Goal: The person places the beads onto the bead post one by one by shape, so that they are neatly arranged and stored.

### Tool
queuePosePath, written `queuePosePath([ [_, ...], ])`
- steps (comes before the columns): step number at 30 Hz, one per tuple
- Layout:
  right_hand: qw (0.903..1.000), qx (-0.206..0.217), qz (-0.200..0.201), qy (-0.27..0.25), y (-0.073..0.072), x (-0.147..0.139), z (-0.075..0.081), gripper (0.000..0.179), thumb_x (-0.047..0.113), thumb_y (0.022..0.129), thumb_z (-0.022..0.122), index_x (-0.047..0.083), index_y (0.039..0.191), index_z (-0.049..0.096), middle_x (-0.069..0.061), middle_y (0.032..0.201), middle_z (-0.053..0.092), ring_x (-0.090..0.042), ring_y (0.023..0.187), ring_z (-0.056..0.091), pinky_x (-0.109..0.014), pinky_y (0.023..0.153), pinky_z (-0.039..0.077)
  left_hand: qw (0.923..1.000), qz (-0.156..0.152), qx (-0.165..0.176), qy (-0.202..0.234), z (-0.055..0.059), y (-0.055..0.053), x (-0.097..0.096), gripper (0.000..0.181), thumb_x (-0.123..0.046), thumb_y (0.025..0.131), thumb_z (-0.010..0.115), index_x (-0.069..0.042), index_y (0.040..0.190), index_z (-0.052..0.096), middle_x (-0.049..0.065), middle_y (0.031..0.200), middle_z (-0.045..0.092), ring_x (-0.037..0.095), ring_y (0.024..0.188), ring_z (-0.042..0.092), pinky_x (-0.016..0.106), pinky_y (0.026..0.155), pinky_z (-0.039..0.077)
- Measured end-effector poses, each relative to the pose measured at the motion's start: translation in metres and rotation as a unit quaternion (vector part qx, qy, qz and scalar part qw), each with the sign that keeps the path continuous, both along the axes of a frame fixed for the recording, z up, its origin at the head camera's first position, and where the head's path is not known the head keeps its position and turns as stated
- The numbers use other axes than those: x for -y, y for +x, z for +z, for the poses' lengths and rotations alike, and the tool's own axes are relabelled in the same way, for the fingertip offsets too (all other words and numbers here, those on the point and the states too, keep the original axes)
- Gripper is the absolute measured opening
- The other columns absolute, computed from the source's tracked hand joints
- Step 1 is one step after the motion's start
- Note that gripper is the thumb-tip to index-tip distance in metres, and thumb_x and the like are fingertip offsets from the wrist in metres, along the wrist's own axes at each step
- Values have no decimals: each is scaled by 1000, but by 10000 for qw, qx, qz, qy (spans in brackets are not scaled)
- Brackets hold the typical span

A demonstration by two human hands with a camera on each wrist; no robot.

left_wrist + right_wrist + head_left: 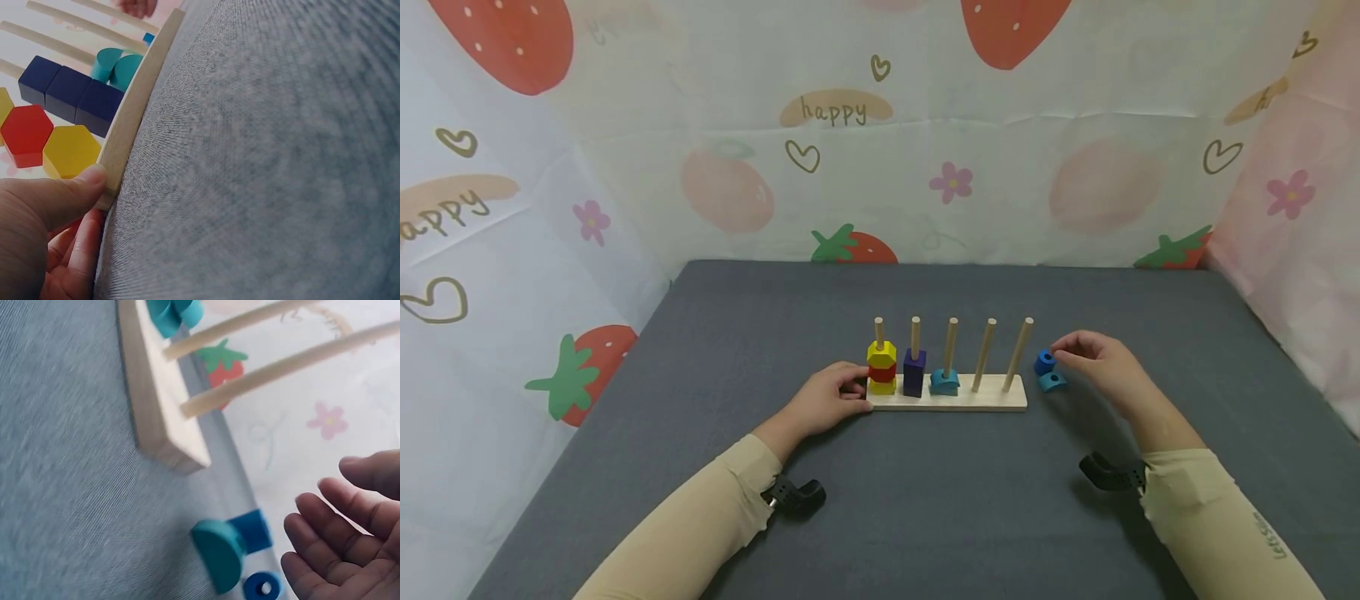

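Observation:
My left hand [831,398] grips the left end of a wooden peg board [955,403], the thumb along its edge in the left wrist view. By that hand, the first peg carries yellow hexagonal blocks [72,152] with a red hexagonal block [27,134] between them. Dark blue square blocks [914,372] sit on the second peg, and a teal rounded block [944,382] is low on the third. Right of the board, my right hand [1096,360] hovers with loosely bent fingers beside blue blocks [251,530] and a teal half-round block [219,555]; nothing shows in its grasp.
Two bare wooden pegs [983,354] stand at the board's right side. A dark grey cloth [925,508] covers the table. Behind it hangs a pale curtain [1000,217] printed with strawberries. Black wrist straps [1112,473] sit on both forearms.

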State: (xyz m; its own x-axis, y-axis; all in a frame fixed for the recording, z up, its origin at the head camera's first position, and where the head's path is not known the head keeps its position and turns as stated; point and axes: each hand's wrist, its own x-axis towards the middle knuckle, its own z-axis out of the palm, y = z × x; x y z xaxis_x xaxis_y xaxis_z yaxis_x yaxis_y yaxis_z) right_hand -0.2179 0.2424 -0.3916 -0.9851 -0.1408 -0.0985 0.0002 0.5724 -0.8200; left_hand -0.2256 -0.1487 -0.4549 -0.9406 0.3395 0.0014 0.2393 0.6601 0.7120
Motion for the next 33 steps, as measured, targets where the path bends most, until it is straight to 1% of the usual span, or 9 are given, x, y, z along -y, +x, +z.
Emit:
queuePosePath([
  [3,9999,116,39,-52,-1,-3,-5,41,34,94,50,-2,114,54,-19,116,53,-28,104,44,-41,88,37,10000,-12,-16,4,0,0,0,52,-21,77,74,-7,124,56,1,112,56,10,90,56,27,81,49],
  [8,9996,219,77,-165,-3,-8,-14,41,31,94,52,-4,114,55,-21,119,51,-30,110,42,-48,93,34,10000,-30,-55,0,0,0,0,52,-21,77,74,-7,124,56,2,113,56,10,90,56,27,81,49],
  [10,9994,298,98,-162,-4,-10,-18,41,32,93,52,-3,115,55,-21,120,51,-31,111,41,-49,93,33,10000,-32,-56,4,-1,0,0,52,-20,77,74,-7,124,57,2,112,56,10,90,56,27,81,49],
  [13,9991,338,266,26,-5,-13,-24,39,28,92,55,-3,117,55,-22,121,51,-33,113,43,-46,91,37,10000,-36,-47,11,-1,0,1,52,-20,77,74,-7,124,57,2,112,56,10,90,56,27,81,49],
  [15,9985,283,412,214,-6,-15,-28,37,23,91,58,-3,117,55,-23,121,52,-34,112,46,-43,87,41,10000,-46,-55,-2,-1,0,1,52,-21,77,74,-7,124,57,2,112,56,10,90,56,27,81,49],
  [19,9968,203,621,469,-7,-17,-32,36,16,88,62,-3,118,55,-25,120,54,-37,111,49,-42,84,46,9999,-65,-79,-21,-1,0,1,51,-21,77,74,-7,123,57,2,113,56,10,90,56,28,81,49],
  [25,9961,263,618,575,-8,-16,-34,37,12,85,64,-3,118,55,-24,115,56,-34,105,52,-35,76,48,9999,-72,-99,7,0,0,0,51,-20,77,74,-7,123,57,2,113,56,10,90,57,28,81,49],
  [29,9962,261,540,625,-9,-16,-36,34,8,84,64,-4,115,56,-19,104,59,-28,94,53,-30,71,47,10000,-69,-66,-4,1,1,0,51,-20,77,74,-7,123,57,2,113,56,10,90,57,28,80,49],
  [33,9961,216,463,713,-10,-15,-37,25,8,83,65,-3,105,60,-13,94,59,-23,85,52,-30,66,45,10000,-41,-18,-21,3,3,0,51,-21,77,74,-7,123,57,2,113,56,10,90,57,29,81,49],
])
